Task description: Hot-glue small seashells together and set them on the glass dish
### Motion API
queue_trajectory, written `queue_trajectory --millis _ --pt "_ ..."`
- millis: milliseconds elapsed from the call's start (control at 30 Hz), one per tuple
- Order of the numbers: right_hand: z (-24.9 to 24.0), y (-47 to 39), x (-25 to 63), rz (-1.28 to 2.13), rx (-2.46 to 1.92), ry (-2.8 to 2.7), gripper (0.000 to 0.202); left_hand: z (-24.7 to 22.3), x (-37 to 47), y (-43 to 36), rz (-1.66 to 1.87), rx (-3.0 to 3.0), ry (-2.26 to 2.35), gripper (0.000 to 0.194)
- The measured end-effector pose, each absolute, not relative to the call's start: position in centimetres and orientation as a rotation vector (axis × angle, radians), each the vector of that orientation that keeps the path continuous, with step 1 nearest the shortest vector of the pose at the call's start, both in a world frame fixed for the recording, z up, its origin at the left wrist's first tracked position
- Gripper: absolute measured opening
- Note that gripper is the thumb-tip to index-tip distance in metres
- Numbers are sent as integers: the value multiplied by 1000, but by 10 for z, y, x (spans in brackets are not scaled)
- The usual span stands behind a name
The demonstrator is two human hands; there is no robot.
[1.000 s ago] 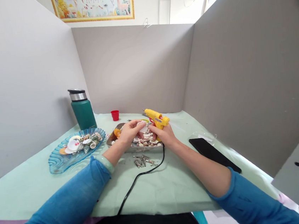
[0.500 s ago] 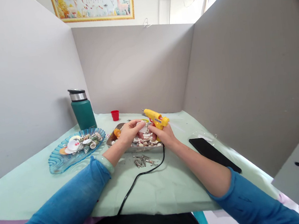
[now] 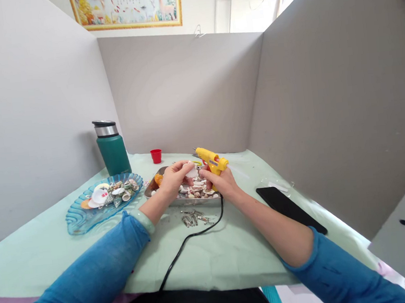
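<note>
My left hand (image 3: pixel 174 179) pinches a white shell (image 3: pixel 191 172) above a metal tray (image 3: pixel 181 202) filled with shells. In my right hand (image 3: pixel 223 181) is a yellow hot glue gun (image 3: pixel 211 159), its nozzle pointing up and to the left, away from me. A black cord (image 3: pixel 186 238) runs from the glue gun's handle down across the table to the front edge. Fingers of both hands are close together over the tray, partly hiding its contents. Several small metal pins or clips (image 3: pixel 195 218) lie just in front of the tray.
On the left, a blue scalloped dish (image 3: pixel 82 225) holds shells, with a green bottle (image 3: pixel 112 151) behind it. A red cup (image 3: pixel 156 156) stands at the back. At right lie a black flat object (image 3: pixel 291 209) and clear plastic (image 3: pixel 276 184). Grey panels (image 3: pixel 185 90) enclose the table.
My left fingers have shifted slightly on the white shell, which looks a little turned. The glue gun has stayed almost in place.
</note>
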State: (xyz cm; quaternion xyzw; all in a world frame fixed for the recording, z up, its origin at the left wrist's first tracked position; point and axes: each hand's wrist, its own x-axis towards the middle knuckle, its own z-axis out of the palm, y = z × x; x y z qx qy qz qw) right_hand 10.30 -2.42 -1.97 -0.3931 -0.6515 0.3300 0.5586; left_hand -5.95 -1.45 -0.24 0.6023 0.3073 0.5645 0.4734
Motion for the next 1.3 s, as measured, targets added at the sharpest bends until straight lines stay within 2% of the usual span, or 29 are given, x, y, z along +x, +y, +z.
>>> queue_trajectory --millis 300,1300 --pt "-14 -27 100 881 -917 -1351 21 -1 -60 -14 1387 1388 731 32" --pt "-14 -29 101 936 -913 -1359 24 -3 -63 -10 1314 1353 698 29"
